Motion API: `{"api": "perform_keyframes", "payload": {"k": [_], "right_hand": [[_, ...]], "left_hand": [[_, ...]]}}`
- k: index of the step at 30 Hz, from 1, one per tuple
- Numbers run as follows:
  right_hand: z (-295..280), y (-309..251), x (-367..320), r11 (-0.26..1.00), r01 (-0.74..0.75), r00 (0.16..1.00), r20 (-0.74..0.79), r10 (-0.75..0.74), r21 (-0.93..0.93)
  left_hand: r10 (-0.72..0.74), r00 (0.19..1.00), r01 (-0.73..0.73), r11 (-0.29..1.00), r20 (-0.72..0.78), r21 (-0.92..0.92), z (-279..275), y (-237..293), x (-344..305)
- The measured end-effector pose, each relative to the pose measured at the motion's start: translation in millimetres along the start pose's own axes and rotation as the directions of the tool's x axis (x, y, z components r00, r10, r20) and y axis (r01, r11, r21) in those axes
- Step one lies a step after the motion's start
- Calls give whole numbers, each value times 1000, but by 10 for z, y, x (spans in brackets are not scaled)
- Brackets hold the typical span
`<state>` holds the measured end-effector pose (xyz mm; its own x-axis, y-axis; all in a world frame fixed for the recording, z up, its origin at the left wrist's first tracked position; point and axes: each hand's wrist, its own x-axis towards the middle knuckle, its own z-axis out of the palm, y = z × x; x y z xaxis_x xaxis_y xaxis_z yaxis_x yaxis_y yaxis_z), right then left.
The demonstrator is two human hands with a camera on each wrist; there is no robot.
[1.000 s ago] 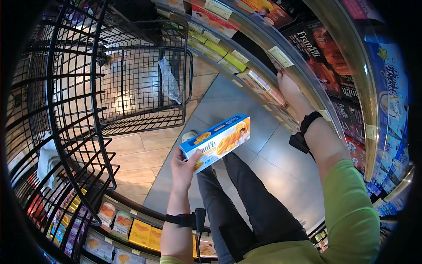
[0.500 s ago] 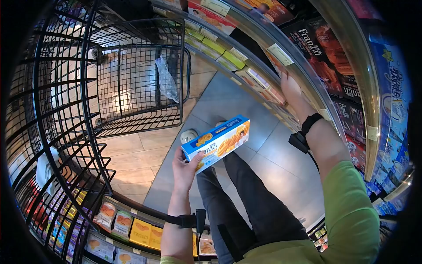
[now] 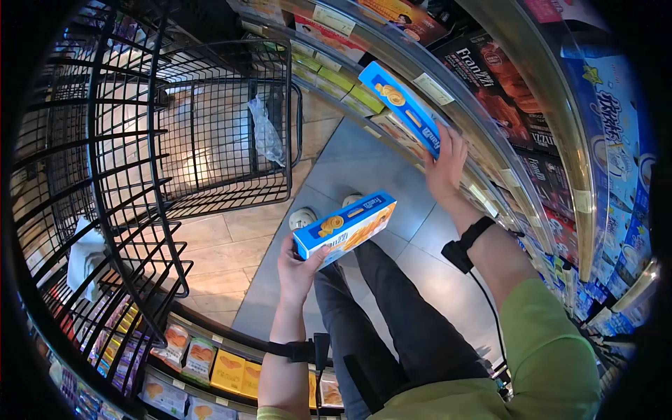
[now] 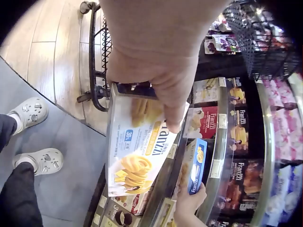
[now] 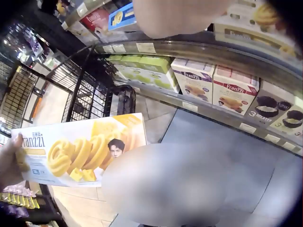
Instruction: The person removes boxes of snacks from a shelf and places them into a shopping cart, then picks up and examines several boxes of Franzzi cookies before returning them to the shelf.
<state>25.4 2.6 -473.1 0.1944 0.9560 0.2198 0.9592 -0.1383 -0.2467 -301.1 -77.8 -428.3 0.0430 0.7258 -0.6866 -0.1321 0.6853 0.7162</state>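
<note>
In the head view my left hand grips the near end of a blue-and-white Franzzi cookie box above my legs. The left wrist view shows its white front with piped cookies printed on it, the thumb lying across the brand name. My right hand holds a second cookie box, matching in blue, at the edge of the shelf. From the left wrist, the right-hand fingers show at the lower end of that box. Only a blue corner of it appears in the right wrist view.
A black wire shopping cart stands at the left, with a clear plastic bag in it. Curved shelves of boxed snacks run along the right. More packets line a low shelf behind the cart. My shoes are on grey tile.
My right hand has come out from the shelf, where it was partly hidden, and now holds a second blue box. The left hand keeps its box, which has tilted slightly.
</note>
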Motion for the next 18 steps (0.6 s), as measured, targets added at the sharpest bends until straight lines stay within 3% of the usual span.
{"api": "perform_keyframes", "payload": {"k": [2,4,8,10,11,13,14,16,18], "right_hand": [[-82,-29,-138,999,-35,999,0,35,39],[-182,-94,-213,997,-9,996,91,2,81],[-418,-229,-366,985,27,991,122,-48,168],[-537,-226,-426,938,-3,970,228,-80,346],[-629,-243,-452,938,-3,970,227,-81,348],[-896,-316,-447,814,-365,833,549,70,451],[-1021,-337,-408,813,-369,831,551,72,450],[-1254,-386,-307,579,-629,639,769,6,518],[-1444,-467,-236,530,-665,604,796,-34,527]], "left_hand": [[16,1000,-16,1000,5,-7,12,49,-42],[37,999,-37,999,9,-10,5,114,-65],[62,995,-68,995,79,77,-117,145,-122],[75,991,-88,989,107,118,-192,171,-160],[55,988,-69,993,143,95,-221,205,-188],[33,983,-47,996,180,76,-270,292,-237],[63,977,-81,993,202,81,-290,353,-255],[88,969,-112,989,230,95,-346,451,-324],[102,951,-140,984,293,112,-399,554,-390]]}}
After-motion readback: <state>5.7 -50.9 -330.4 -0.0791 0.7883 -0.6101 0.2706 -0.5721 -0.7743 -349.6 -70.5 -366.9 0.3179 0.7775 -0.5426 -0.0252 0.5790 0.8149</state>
